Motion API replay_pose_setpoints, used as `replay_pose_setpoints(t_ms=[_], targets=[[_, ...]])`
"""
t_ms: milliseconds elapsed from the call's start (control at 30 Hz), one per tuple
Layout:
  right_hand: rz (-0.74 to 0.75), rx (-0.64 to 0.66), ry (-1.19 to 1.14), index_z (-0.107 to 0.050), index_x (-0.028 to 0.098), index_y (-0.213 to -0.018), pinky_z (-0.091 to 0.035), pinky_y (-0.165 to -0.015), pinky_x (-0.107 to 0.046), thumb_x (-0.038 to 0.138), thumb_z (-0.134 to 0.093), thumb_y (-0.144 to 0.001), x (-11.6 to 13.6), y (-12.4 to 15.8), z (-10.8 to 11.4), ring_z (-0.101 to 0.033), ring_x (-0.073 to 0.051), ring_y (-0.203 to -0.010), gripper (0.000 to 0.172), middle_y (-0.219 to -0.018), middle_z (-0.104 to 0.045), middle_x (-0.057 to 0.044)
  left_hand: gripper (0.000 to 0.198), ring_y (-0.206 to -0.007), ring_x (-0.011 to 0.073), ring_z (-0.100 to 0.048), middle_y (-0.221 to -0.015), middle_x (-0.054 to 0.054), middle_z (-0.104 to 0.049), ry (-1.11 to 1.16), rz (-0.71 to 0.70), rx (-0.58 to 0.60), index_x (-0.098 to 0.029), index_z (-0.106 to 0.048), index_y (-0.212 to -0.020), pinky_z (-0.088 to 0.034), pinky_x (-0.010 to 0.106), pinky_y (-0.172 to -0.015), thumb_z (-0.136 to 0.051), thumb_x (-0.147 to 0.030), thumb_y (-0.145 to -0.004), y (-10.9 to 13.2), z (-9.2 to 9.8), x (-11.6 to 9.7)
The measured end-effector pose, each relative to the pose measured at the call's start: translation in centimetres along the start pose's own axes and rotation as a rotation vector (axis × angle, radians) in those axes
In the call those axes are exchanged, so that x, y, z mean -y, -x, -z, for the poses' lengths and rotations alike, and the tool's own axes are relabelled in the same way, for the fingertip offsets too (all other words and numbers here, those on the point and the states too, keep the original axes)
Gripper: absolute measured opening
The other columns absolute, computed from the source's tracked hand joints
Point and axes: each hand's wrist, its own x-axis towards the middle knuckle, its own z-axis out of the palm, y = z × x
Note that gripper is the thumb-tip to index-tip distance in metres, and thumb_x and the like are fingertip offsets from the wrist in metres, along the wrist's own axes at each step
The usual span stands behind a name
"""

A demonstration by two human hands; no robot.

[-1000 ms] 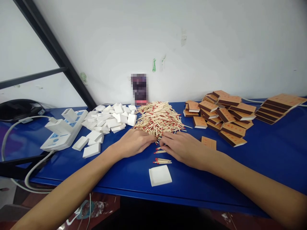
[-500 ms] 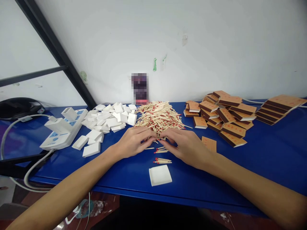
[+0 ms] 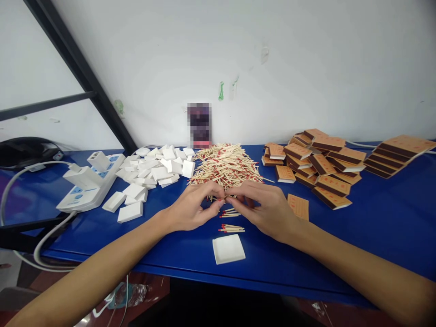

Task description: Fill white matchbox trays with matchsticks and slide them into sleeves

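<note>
A big heap of red-tipped matches (image 3: 228, 165) lies against the wall side of the blue table. At its near edge my left hand (image 3: 195, 204) pinches a match, whose red tip shows by the thumb. My right hand (image 3: 262, 206) meets it from the other side, thumb and forefinger closed on the matchstick between the hands. Just below the fingertips lie two small groups of matches, an upper group (image 3: 230, 212) and a lower group (image 3: 231, 228), heads to the left. Nearer me sits a white matchbox tray (image 3: 229, 249), its open side up.
White matchbox trays (image 3: 153, 170) are piled left of the heap. Filled brown matchboxes (image 3: 316, 161) are piled right, beside a stack of flat sleeves (image 3: 398, 152). One brown sleeve (image 3: 298, 207) lies by my right wrist. A white power strip (image 3: 91, 186) stands far left.
Both hands have drawn slightly back from the heap, with the fingertips brought together. The loose match by my left thumb is no longer seen on the table.
</note>
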Motion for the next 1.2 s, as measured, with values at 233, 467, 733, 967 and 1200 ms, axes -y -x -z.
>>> replay_pose_setpoints(t_ms=[233, 467, 733, 967, 1200], targets=[[0.046, 0.143, 0.096, -0.062, 0.018, -0.084, -0.038, -0.060, -0.025, 0.017, -0.054, -0.090, -0.3, 0.2, 0.7, -0.054, -0.012, -0.062, 0.011, -0.070, -0.062, 0.001, 0.014, -0.077, 0.0148, -0.056, -0.083, 0.003, -0.059, -0.037, -0.004, 0.065, -0.017, -0.057, -0.086, -0.047, 0.030, -0.072, -0.054, -0.027, -0.095, -0.3, 1.1, 0.0], [0.012, 0.439, 0.310, -0.061, 0.019, -0.082, -0.032, -0.062, -0.030, 0.016, -0.051, -0.088, -0.3, 0.8, 1.1, -0.057, -0.015, -0.066, 0.012, -0.078, -0.067, 0.000, 0.038, -0.063, 0.0138, -0.037, -0.068, 0.001, -0.035, -0.176, 0.071, 0.031, -0.017, -0.038, -0.049, -0.033, 0.029, -0.055, -0.044, -0.016, -0.086, -0.3, 2.4, 0.2], [-0.033, 0.491, 0.284, -0.067, 0.020, -0.099, -0.037, -0.066, -0.031, 0.026, -0.051, -0.095, -0.1, 0.8, 1.3, -0.065, -0.019, -0.080, 0.017, -0.090, -0.070, -0.003, 0.037, -0.057, 0.0110, -0.040, -0.058, -0.002, -0.043, -0.129, 0.019, 0.241, -0.017, -0.037, -0.049, -0.036, 0.030, -0.062, -0.045, -0.014, -0.085, -0.3, 2.4, 0.6], [-0.065, 0.565, 0.215, -0.069, 0.022, -0.098, -0.041, -0.069, -0.031, 0.036, -0.049, -0.099, -0.4, 0.7, 1.3, -0.065, -0.018, -0.081, 0.024, -0.093, -0.069, -0.002, 0.027, -0.052, 0.0102, -0.046, -0.052, -0.005, -0.050, -0.142, 0.080, 0.364, -0.017, -0.058, -0.063, -0.037, 0.028, -0.065, -0.057, -0.032, -0.087, -0.1, 2.6, 1.0], [-0.073, 0.549, 0.194, -0.068, 0.021, -0.092, -0.041, -0.067, -0.029, 0.027, -0.052, -0.097, -0.6, 0.6, 1.1, -0.062, -0.017, -0.076, 0.018, -0.089, -0.067, -0.001, 0.019, -0.064, 0.0116, -0.053, -0.077, -0.001, -0.062, -0.143, 0.083, 0.437, -0.017, -0.060, -0.082, -0.038, 0.025, -0.060, -0.060, -0.036, -0.085, 0.0, 2.6, 0.9]])
